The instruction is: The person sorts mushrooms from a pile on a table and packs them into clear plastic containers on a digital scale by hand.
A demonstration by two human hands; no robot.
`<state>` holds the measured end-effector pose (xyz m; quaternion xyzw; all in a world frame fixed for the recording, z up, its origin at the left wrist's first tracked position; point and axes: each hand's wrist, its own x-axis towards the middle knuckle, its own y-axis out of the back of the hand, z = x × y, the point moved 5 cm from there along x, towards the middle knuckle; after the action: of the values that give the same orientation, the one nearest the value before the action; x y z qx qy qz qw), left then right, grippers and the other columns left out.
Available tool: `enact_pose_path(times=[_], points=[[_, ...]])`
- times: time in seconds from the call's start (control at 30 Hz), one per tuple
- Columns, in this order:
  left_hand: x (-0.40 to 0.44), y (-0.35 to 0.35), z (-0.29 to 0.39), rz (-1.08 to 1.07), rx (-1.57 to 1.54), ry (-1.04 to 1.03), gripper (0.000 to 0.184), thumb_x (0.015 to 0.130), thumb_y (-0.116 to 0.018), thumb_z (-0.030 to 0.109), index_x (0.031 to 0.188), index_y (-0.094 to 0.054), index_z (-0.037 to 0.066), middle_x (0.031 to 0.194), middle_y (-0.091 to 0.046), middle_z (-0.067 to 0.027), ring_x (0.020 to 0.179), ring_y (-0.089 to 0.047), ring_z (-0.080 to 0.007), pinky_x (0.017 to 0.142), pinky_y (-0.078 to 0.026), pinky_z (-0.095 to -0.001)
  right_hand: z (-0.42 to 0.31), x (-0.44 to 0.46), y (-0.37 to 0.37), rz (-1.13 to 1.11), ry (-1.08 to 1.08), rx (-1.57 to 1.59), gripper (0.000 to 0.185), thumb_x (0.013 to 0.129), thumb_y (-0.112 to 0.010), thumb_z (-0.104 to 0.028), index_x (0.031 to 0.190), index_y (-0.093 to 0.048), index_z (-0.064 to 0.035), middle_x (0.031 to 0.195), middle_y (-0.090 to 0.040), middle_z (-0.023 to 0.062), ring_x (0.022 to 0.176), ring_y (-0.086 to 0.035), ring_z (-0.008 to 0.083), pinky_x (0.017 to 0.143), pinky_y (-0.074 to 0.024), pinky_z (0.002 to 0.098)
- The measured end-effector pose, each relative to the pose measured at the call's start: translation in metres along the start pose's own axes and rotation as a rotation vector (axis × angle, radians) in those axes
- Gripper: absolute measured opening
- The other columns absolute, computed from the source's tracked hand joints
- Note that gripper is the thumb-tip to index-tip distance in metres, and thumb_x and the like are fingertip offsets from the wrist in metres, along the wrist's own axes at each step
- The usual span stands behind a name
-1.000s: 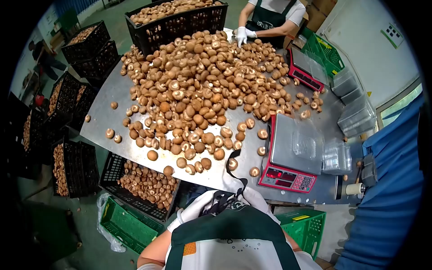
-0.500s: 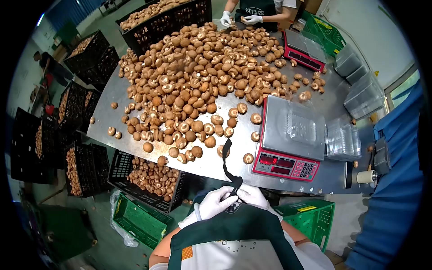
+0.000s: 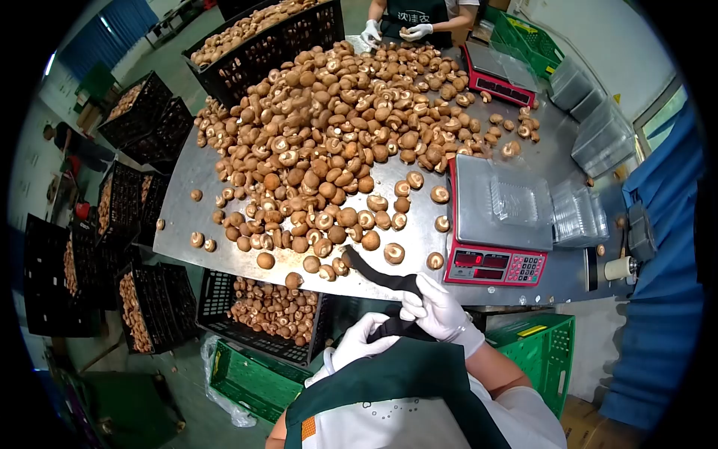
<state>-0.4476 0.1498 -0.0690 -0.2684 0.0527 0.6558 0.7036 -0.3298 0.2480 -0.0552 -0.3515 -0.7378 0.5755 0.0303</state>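
Note:
My left hand (image 3: 360, 346), in a white glove, is closed on a black strap at the front of my dark green apron (image 3: 396, 378). Just right of it and a little higher, my right hand (image 3: 437, 308), also gloved, pinches the same black strap (image 3: 381, 277). The strap's loose end lies over the table edge towards the nearest mushrooms. A large heap of brown mushrooms (image 3: 321, 135) covers the metal table (image 3: 183, 232) beyond my hands.
A red scale (image 3: 497, 258) with a clear tray (image 3: 516, 202) stands at the right, near stacked clear trays (image 3: 580, 217). Across the table, a gloved person (image 3: 419, 22) handles mushrooms. Black crates (image 3: 262, 56) surround the left side; green crates (image 3: 250, 378) sit below.
My hands have come up from the apron front, and my right hand has risen with the strap. The strap's free end has swung left. The other person's hands have moved apart.

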Motion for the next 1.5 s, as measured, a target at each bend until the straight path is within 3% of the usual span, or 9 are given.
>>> enact_pose_path(times=[0.17,0.23,0.37,0.43,0.5,0.57,0.7,1.07,1.5], points=[[-0.011,0.010,0.014,0.049,0.085,0.042,0.025,0.085,-0.066,0.006,0.105,-0.053,0.003,0.086,-0.057,0.0025,0.079,-0.052,-0.0027,0.072,-0.043,-0.0196,0.006,0.001,-0.007,0.128,0.025,0.016,0.016,0.100,-0.040,-0.023,0.089,-0.045,-0.0128,0.070,-0.044,0.0027,0.056,-0.040,0.0124,0.064,-0.0394,0.0302],[-0.013,0.018,0.021,0.095,0.021,0.004,0.022,0.084,-0.066,0.003,0.102,-0.054,0.003,0.082,-0.058,0.0018,0.074,-0.054,-0.0038,0.069,-0.044,-0.0193,-0.010,0.005,-0.002,0.109,0.134,-0.328,0.017,0.097,-0.046,-0.021,0.088,-0.051,-0.0072,0.069,-0.049,0.0029,0.057,-0.045,0.0128,0.064,-0.0442,0.0288],[-0.011,0.033,0.008,0.100,0.013,-0.008,0.024,0.084,-0.068,0.005,0.103,-0.054,0.001,0.084,-0.061,0.0005,0.074,-0.057,-0.0042,0.067,-0.048,-0.0203,-0.064,-0.020,0.011,0.493,0.486,-1.321,0.011,0.087,-0.058,-0.006,0.095,-0.060,0.0019,0.078,-0.053,-0.0017,0.069,-0.048,0.0049,0.065,-0.0431,0.0230],[-0.010,0.030,0.005,0.062,0.013,-0.029,0.024,0.084,-0.068,0.006,0.103,-0.054,0.001,0.084,-0.060,0.0006,0.074,-0.056,-0.0040,0.067,-0.048,-0.0203,-0.055,-0.032,-0.031,0.360,0.770,-1.582,0.010,0.079,-0.064,-0.003,0.088,-0.065,-0.0004,0.074,-0.060,0.0033,0.069,-0.058,0.0141,0.065,-0.0470,0.0261],[-0.009,0.029,0.008,0.028,0.088,-0.066,0.025,0.083,-0.069,0.007,0.103,-0.054,0.001,0.084,-0.060,0.0011,0.074,-0.055,-0.0035,0.067,-0.047,-0.0199,-0.027,-0.027,-0.053,-0.021,0.641,-1.698,0.012,0.078,-0.066,-0.007,0.089,-0.067,-0.0022,0.081,-0.063,0.0084,0.074,-0.062,0.0205,0.067,-0.0491,0.0295],[-0.009,0.027,0.009,0.006,0.138,-0.070,0.027,0.082,-0.070,0.008,0.103,-0.054,0.002,0.084,-0.060,0.0009,0.075,-0.055,-0.0035,0.068,-0.047,-0.0202,-0.002,-0.022,-0.049,-0.230,0.519,-1.653,0.011,0.079,-0.066,-0.012,0.088,-0.068,-0.0073,0.082,-0.063,0.0081,0.071,-0.061,0.0255,0.067,-0.0496,0.0329],[-0.009,0.021,0.009,-0.046,0.219,-0.065,0.031,0.080,-0.073,0.012,0.103,-0.054,0.003,0.086,-0.060,0.0001,0.076,-0.053,-0.0042,0.070,-0.046,-0.0217,-0.006,-0.020,-0.044,-0.206,0.190,-1.474,0.014,0.078,-0.068,-0.013,0.089,-0.068,-0.0051,0.081,-0.064,0.0087,0.072,-0.066,0.0193,0.066,-0.0511,0.0290],[-0.009,0.005,0.005,-0.136,0.015,0.064,0.026,0.088,-0.063,0.009,0.109,-0.050,0.003,0.088,-0.057,0.0015,0.077,-0.052,-0.0038,0.071,-0.044,-0.0200,-0.003,-0.031,-0.048,-0.441,0.600,-1.830,0.012,0.084,-0.059,-0.019,0.086,-0.062,-0.0082,0.074,-0.057,0.0082,0.065,-0.060,0.0269,0.057,-0.0487,0.0362],[-0.003,-0.006,-0.013,-0.303,-0.117,0.097,0.028,0.093,-0.056,0.017,0.117,-0.049,0.006,0.086,-0.050,0.0058,0.070,-0.042,-0.0009,0.063,-0.037,-0.0166,-0.008,-0.029,-0.043,-0.467,0.417,-1.729,0.013,0.081,-0.061,-0.016,0.076,-0.055,-0.0066,0.070,-0.055,0.0092,0.063,-0.059,0.0294,0.057,-0.0481,0.0380]])
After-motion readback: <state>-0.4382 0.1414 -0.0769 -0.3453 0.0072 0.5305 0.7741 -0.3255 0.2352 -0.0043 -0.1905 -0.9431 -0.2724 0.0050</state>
